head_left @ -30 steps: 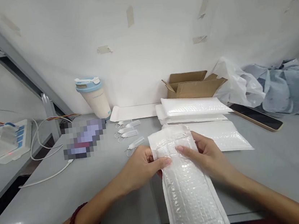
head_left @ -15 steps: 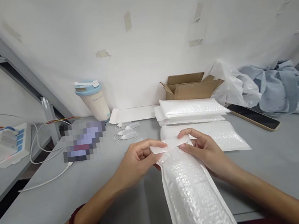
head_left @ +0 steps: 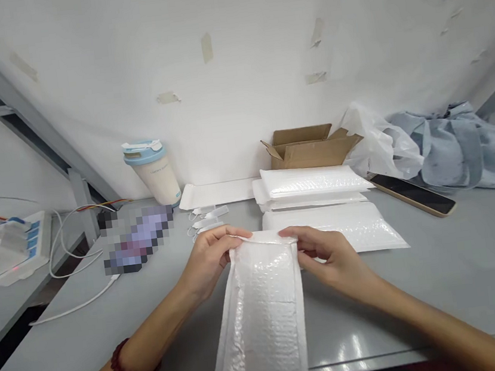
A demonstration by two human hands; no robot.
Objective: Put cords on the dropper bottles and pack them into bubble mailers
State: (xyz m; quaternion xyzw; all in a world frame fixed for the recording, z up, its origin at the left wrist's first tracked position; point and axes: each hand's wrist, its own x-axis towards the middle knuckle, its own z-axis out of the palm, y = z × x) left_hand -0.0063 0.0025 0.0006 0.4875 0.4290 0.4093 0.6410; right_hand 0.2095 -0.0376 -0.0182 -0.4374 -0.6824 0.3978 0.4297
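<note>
A long white bubble mailer [head_left: 264, 322] runs from the middle of the table down past the front edge of view. Its top end is held between both hands, where a flap lies folded over. My left hand [head_left: 205, 263] pinches the mailer's top left corner between thumb and fingers. At the top right corner, my right hand [head_left: 328, 254] grips with its fingers on top and the thumb at the side edge. Several small clear plastic tubes [head_left: 210, 214] with thin loops lie just beyond my left hand, partly covered by it.
Several white bubble mailers [head_left: 333, 223] are stacked behind my right hand. Behind them stand an open cardboard box [head_left: 316, 153], a plastic bag [head_left: 378, 145] and a blue cloth bag [head_left: 468, 146]. A dark phone [head_left: 413, 195] lies to the right. A lidded cup [head_left: 156, 175] and a power strip [head_left: 33, 242] are left.
The mailer has swung so its lower end points down and slightly left instead of right. Its flap now lies folded at the top. The hands have shifted left with it.
</note>
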